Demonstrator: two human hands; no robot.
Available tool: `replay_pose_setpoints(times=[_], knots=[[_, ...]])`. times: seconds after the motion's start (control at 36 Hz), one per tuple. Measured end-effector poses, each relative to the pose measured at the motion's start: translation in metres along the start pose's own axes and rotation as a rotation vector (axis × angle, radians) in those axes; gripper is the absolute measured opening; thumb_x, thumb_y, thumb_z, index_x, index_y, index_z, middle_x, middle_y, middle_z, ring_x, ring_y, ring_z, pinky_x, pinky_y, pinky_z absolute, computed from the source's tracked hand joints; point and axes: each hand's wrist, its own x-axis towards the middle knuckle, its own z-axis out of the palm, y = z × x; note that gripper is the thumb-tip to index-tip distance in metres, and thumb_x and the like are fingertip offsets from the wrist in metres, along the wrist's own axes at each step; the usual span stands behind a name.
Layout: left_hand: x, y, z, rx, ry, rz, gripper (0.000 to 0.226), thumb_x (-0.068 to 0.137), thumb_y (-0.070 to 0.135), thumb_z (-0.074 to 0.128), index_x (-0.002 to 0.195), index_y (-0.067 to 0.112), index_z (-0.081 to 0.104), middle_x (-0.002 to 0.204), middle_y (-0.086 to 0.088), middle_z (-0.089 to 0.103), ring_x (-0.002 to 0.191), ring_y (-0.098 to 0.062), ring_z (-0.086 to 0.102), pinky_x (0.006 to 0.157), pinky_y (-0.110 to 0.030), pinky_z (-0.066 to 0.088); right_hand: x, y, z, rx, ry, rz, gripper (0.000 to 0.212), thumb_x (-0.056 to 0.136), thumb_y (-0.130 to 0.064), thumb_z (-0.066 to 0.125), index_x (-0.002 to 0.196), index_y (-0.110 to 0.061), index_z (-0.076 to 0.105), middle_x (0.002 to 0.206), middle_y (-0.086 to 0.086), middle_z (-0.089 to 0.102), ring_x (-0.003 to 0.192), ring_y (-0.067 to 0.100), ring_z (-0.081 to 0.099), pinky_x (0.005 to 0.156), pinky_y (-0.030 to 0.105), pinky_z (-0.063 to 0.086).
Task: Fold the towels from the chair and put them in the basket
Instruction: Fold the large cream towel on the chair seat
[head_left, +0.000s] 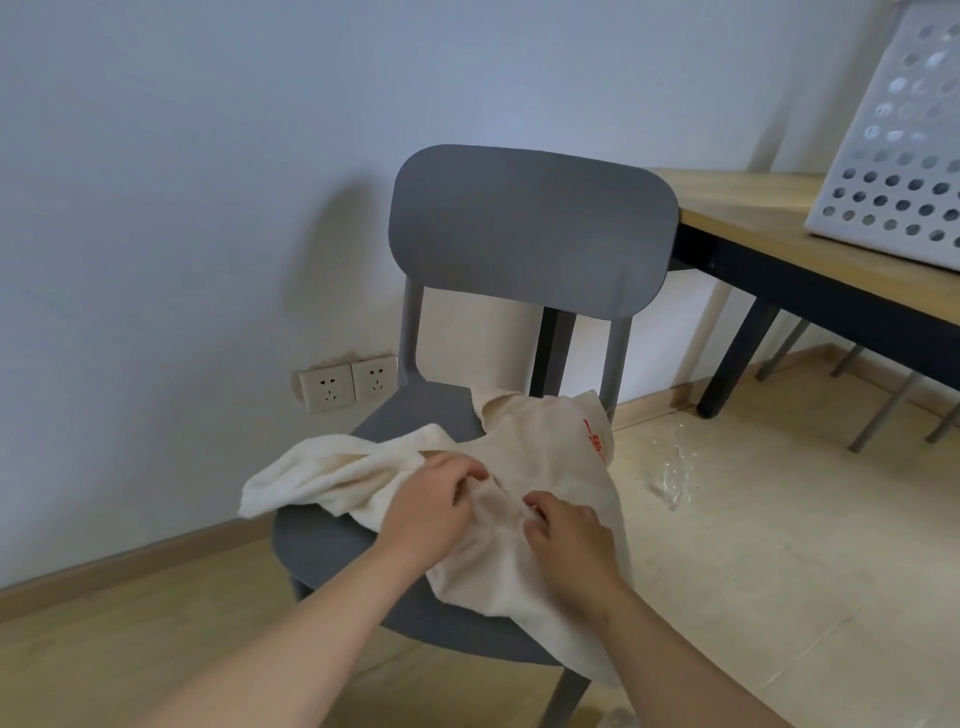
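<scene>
Left grip (431, 499) and right grip (563, 535), fingers curled, both pinch the cream towel (550, 452). It lies under them on the grey chair (530, 228); the perforated basket (893, 156) stands well apart, upper right, on the counter (748, 208).

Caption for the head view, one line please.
Left hand and right hand grip crumpled cream towel on grey chair; white basket on table.
</scene>
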Motion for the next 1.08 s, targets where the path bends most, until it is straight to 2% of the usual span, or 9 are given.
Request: replay_pose_setpoints(times=[0.11, 0.25, 0.39, 0.58, 0.72, 0.83, 0.94, 1.03, 1.08], knots=[[-0.003, -0.028, -0.02, 0.371, 0.122, -0.101, 0.038, 0.089, 0.01, 0.041, 0.12, 0.028, 0.055, 0.131, 0.009, 0.046, 0.124, -0.016, 0.036, 0.099, -0.028, 0.026, 0.003, -0.007, 0.006, -0.143, -0.03, 0.03, 0.039, 0.098, -0.036, 0.029, 0.135, -0.03, 0.039, 0.136, -0.003, 0.044, 0.123, 0.024, 0.037, 0.096, 0.036, 0.031], [-0.008, -0.057, -0.039, 0.567, -0.035, -0.36, 0.054, 0.091, 0.04, 0.042, 0.141, 0.032, 0.023, 0.143, 0.004, 0.035, 0.133, -0.024, 0.029, 0.105, -0.041, 0.025, 0.0, -0.015, 0.02, -0.261, 0.015, 0.035, 0.039, 0.101, -0.038, 0.024, 0.137, -0.031, 0.035, 0.137, -0.002, 0.039, 0.125, 0.023, 0.035, 0.098, 0.035, 0.029], [-0.004, -0.068, -0.058, 0.629, -0.062, -0.401, 0.031, 0.092, 0.021, 0.034, 0.116, 0.028, 0.052, 0.111, 0.002, 0.056, 0.108, -0.021, 0.049, 0.087, -0.036, 0.033, -0.001, -0.015, 0.021, -0.283, 0.022, 0.021, 0.039, 0.101, -0.039, 0.022, 0.138, -0.031, 0.034, 0.136, -0.002, 0.038, 0.124, 0.022, 0.035, 0.099, 0.034, 0.029], [0.024, -0.037, -0.082, -0.181, 0.097, -0.481, 0.022, 0.088, 0.013, 0.045, 0.067, 0.013, 0.05, 0.07, -0.004, 0.05, 0.065, -0.017, 0.045, 0.059, -0.027, 0.032, 0.001, -0.015, 0.018, -0.27, -0.011, 0.015, 0.039, 0.1, -0.039, 0.023, 0.136, -0.032, 0.036, 0.132, -0.001, 0.039, 0.121, 0.023, 0.035, 0.098, 0.036, 0.028], [0.039, -0.018, -0.097, -0.684, 0.0, -0.708, 0.01, 0.089, 0.016, 0.05, 0.085, 0.009, 0.057, 0.081, -0.012, 0.058, 0.07, -0.025, 0.055, 0.063, -0.029, 0.043, 0.003, -0.013, 0.017, -0.254, -0.02, 0.028, 0.039, 0.1, -0.04, 0.023, 0.137, -0.034, 0.035, 0.133, -0.001, 0.038, 0.121, 0.023, 0.034, 0.098, 0.036, 0.028], [0.039, -0.012, -0.094, -1.011, -0.001, -0.787, 0.032, 0.089, 0.037, 0.057, 0.082, 0.006, 0.063, 0.072, -0.012, 0.065, 0.065, -0.026, 0.06, 0.059, -0.032, 0.047, 0.005, -0.012, 0.017, -0.233, -0.031, 0.027, 0.04, 0.1, -0.041, 0.023, 0.138, -0.035, 0.034, 0.134, -0.002, 0.038, 0.122, 0.022, 0.033, 0.099, 0.036, 0.027], [0.028, -0.021, -0.07, -0.718, -0.003, -0.574, 0.055, 0.086, 0.028, 0.063, 0.134, 0.013, 0.041, 0.112, -0.006, 0.058, 0.095, -0.023, 0.06, 0.078, -0.035, 0.05, 0.007, -0.008, 0.018, -0.205, -0.039, 0.019, 0.041, 0.099, -0.041, 0.024, 0.138, -0.035, 0.035, 0.134, -0.002, 0.037, 0.124, 0.023, 0.032, 0.1, 0.037, 0.026], [0.016, -0.029, -0.054, -0.071, -0.265, -0.491, 0.081, 0.072, 0.033, 0.076, 0.139, 0.024, 0.031, 0.128, 0.002, 0.049, 0.117, -0.022, 0.049, 0.098, -0.041, 0.042, 0.007, -0.006, 0.019, -0.19, -0.038, 0.015, 0.041, 0.099, -0.041, 0.024, 0.138, -0.035, 0.035, 0.135, -0.002, 0.037, 0.124, 0.023, 0.031, 0.1, 0.037, 0.026], [0.012, -0.037, -0.05, 0.215, -0.364, -0.485, 0.066, 0.076, 0.033, 0.067, 0.134, 0.023, 0.039, 0.125, 0.001, 0.052, 0.116, -0.023, 0.05, 0.1, -0.04, 0.042, 0.007, -0.005, 0.02, -0.189, -0.038, 0.012, 0.041, 0.099, -0.041, 0.024, 0.137, -0.035, 0.036, 0.135, -0.002, 0.037, 0.123, 0.023, 0.032, 0.1, 0.037, 0.026]])
